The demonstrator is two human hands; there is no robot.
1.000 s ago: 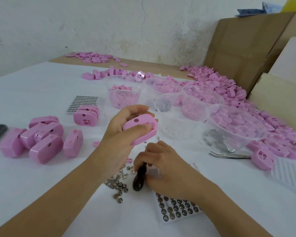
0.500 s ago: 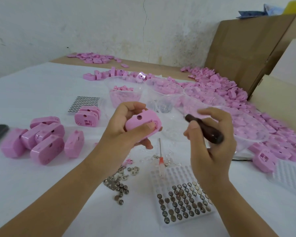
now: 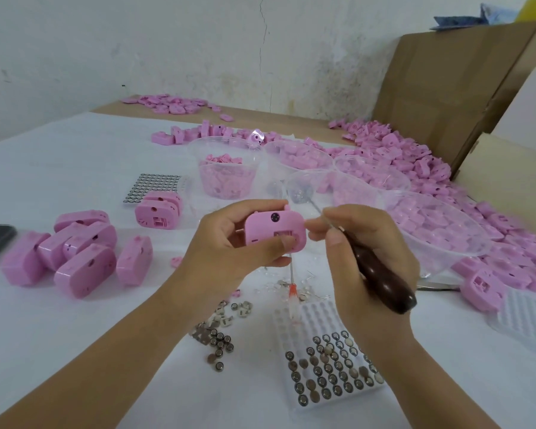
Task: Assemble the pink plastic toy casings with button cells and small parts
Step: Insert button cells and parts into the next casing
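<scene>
Turned casing [image 3: 276, 230] open-side-on in gripping left hand [image 3: 226, 252], above tabletop [image 3: 75, 351], and swung dark-handled driver [image 3: 381, 277], clenched in right hand [image 3: 369, 252], beside its right edge; could skid off small recess if angled, jabbing skin.

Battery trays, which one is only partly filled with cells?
The nearest tray: cells fill only its front rows. The far left tray looks full, and the right tray shows none.

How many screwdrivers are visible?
2. The dark screwdriver is in the right hand; the thin screwdriver lies on the table, handle on the battery tray. More may be hidden.
</scene>
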